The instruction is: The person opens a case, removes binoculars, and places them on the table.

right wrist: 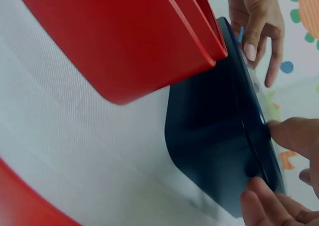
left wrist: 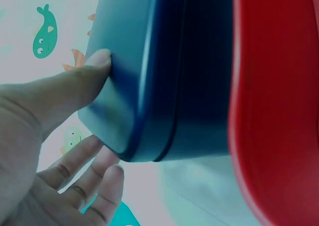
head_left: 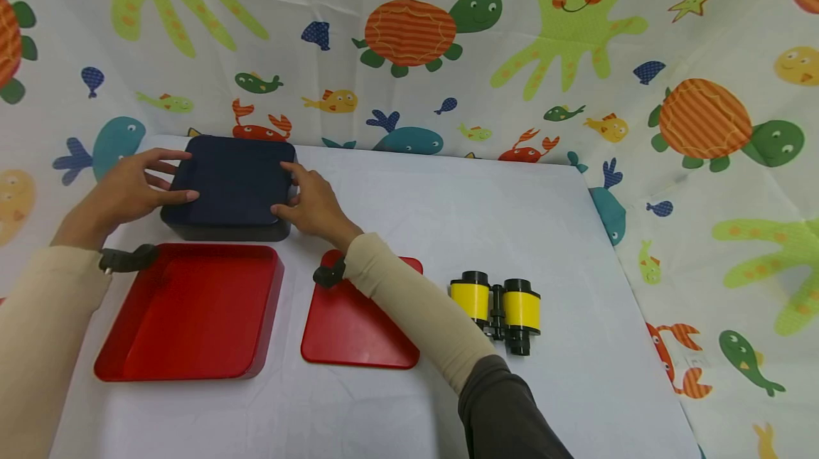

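A dark blue rectangular box (left wrist: 199,86) stands at the back left of the table, its dark blue lid (head_left: 233,178) on top and a seam running round its side. My left hand (head_left: 131,185) grips the lid's left end, thumb on top and fingers around the far left corner. At the opposite end my right hand (head_left: 318,204) pinches the lid's edge; the right wrist view shows its thumb (right wrist: 296,136) on the upper edge and its other fingertips at the side. The box's inside is hidden.
Just in front of the blue box is an open red box (head_left: 192,317). Its neighbour, a flat red lid (head_left: 355,331), lies partly under my right forearm. Yellow and black toy binoculars (head_left: 521,311) rest farther right. A sea-animal patterned cloth (head_left: 409,111) hangs behind the table.
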Demonstrator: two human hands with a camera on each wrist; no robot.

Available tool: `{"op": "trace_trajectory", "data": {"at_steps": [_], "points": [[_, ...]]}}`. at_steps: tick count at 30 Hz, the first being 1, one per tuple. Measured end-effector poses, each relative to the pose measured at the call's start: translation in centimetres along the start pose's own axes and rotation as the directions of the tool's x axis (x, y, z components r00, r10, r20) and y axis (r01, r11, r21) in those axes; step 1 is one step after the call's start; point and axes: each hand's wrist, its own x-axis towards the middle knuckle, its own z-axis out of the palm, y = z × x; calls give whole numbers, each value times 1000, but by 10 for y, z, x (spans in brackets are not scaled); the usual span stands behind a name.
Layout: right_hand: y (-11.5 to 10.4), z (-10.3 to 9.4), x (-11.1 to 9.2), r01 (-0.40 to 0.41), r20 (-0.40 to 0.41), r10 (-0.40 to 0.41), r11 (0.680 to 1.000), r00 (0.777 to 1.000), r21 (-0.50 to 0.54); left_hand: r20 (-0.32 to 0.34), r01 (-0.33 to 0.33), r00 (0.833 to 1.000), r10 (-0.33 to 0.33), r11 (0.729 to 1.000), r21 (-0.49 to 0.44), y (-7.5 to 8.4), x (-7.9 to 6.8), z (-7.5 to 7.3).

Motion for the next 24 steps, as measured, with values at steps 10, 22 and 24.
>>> {"op": "trace_trajectory", "data": {"at_steps": [10,22,24], "points": [[-3,0,-4,31,-48,-32,999,998,-16,-82,-33,996,36,999,32,0,-4,5],[-7,0,-14,35,-122,-28,998,992,58,-156,-50,986,55,998,34,6,-14,5],[-10,-4,-17,31,-147,-15,994,989,106,-173,-52,983,54,998,20,10,-17,4]]}}
